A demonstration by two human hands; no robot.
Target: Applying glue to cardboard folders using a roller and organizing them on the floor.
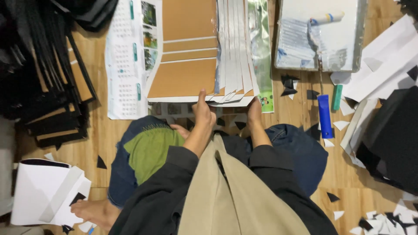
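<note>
The near edge of the brown board [183,78] w/ white strips [235,48], flat on the floor by a glue tray [360,39], is gripped by left hand [203,112] & right hand [254,111], set apart.

A wooden floor [93,148] carries black sheets [41,65] stacked at its left edge, a calendar sheet [124,61] and brown card [183,52] at the far middle, a paint tray [320,35] far right, and white paper [383,65] along the right edge.
</note>
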